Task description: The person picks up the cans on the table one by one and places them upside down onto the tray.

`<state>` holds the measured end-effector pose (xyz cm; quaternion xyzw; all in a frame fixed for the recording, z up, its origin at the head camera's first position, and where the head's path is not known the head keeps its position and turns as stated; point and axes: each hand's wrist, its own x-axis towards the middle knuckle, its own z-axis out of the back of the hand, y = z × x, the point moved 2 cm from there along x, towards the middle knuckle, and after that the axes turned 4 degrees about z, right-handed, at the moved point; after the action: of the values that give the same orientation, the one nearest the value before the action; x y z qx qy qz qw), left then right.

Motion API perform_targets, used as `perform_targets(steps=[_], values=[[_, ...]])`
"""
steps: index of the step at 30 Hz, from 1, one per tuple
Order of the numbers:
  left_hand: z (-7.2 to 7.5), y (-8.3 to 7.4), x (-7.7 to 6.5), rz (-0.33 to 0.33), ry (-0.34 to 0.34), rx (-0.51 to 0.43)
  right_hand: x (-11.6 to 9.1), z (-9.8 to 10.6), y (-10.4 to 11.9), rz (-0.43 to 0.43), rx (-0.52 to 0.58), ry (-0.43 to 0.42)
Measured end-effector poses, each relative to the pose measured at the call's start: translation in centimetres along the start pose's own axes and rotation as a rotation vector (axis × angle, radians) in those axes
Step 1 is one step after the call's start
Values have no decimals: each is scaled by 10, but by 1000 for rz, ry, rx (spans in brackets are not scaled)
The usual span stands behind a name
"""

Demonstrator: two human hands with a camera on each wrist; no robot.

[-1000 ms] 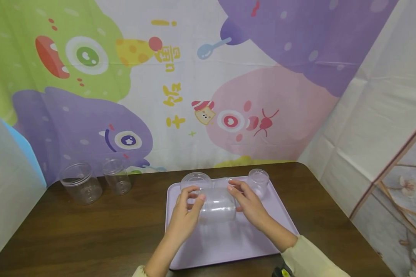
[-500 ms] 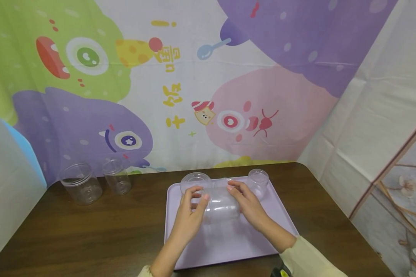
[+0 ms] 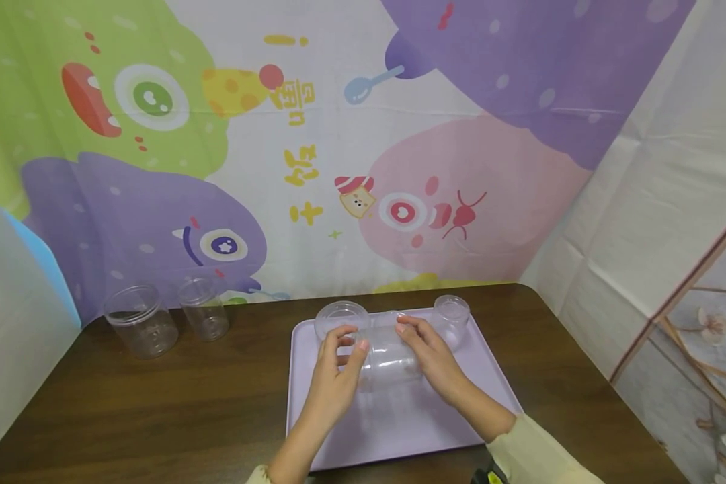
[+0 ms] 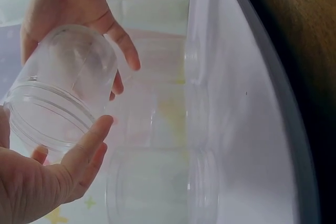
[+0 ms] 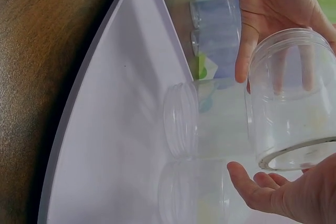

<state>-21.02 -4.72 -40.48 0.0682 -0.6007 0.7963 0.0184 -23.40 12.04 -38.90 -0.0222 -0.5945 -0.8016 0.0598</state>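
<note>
A clear plastic jar (image 3: pixel 392 359) lies sideways between both hands, over the lilac tray (image 3: pixel 411 430). My left hand (image 3: pixel 331 383) holds its ridged rim end, thumb on the near side and fingers around the far side. The right hand (image 3: pixel 440 363) grips the base end, with the thumb along the upper side. The left wrist view shows the ridged rim of the jar (image 4: pixel 79 69) by the left hand (image 4: pixel 58 182). In the right wrist view, fingers of the left hand (image 5: pixel 278 3) show through the clear wall, and the right hand (image 5: pixel 299 195) is at the base.
At the tray's back edge stand a wide clear jar (image 3: pixel 341 314) on the left and a narrower clear jar (image 3: pixel 452 316) on the right. Another sits between them, mostly hidden. Two clear jars, one wide (image 3: pixel 144 329) and one slim (image 3: pixel 204 316), stand on the brown table (image 3: pixel 187 410) at left.
The held jar and my left hand have shifted slightly to the right. The right hand has hardly moved, and the other jars stay in place.
</note>
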Motion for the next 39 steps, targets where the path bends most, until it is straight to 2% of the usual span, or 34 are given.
perform_targets(steps=[10,19,30,39], values=[[-5,2,-1,13,4,-56,1,-2,-1,-7,59,-16],[-6,3,-2,23,7,-68,-1,-4,0,-60,190,-19],[-8,4,-2,28,25,-92,1,-4,-2,-66,220,-52],[-7,5,-2,22,76,-90,0,-1,-1,-62,198,-57]])
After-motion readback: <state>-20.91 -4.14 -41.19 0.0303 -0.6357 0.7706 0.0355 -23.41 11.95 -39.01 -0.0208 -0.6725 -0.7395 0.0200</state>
